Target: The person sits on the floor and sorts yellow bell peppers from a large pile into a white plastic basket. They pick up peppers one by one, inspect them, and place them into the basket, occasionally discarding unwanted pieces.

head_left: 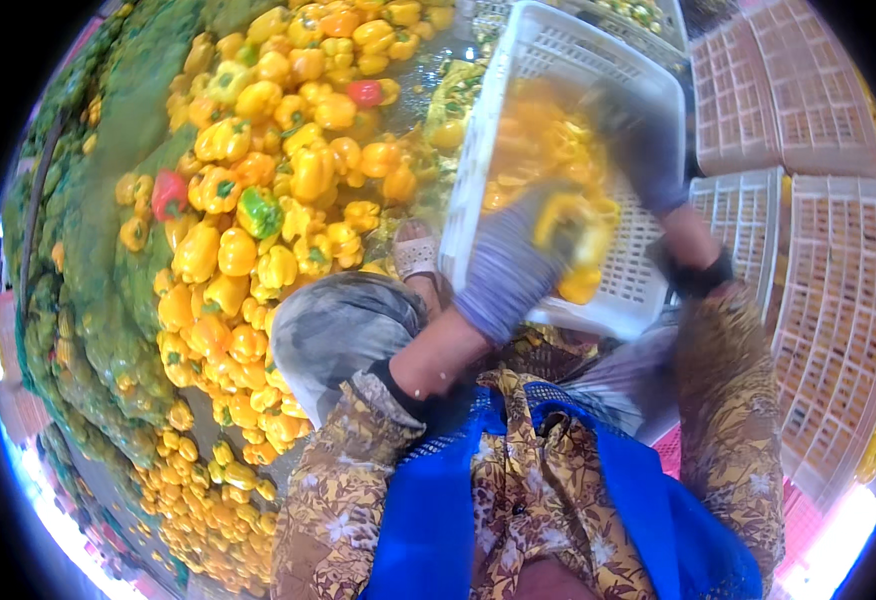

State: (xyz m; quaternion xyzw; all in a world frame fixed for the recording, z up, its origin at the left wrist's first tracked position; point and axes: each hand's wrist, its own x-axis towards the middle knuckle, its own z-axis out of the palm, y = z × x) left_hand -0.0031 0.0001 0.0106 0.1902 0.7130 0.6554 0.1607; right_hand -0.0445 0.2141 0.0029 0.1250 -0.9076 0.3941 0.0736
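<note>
In front of me stands a white plastic crate [648, 285] with slotted walls, holding blurred yellow peppers [543, 130]. My left hand [513, 262], in a grey-purple knit glove, is over its near part. Its fingers look closed on a yellow bell pepper [590, 245] with a pale inner side showing, though motion smears the fingertips. My right hand [643, 145], in a dark glove, is at the crate's right side, strongly blurred. Whether it holds anything is hidden by the blur.
A large heap of yellow bell peppers [248, 250] lies to my left, with a few red and green ones. Beyond it is green netting [123, 270]. Stacked pinkish crates [833, 310] stand at my right. A sandalled foot [415, 250] is left of the crate.
</note>
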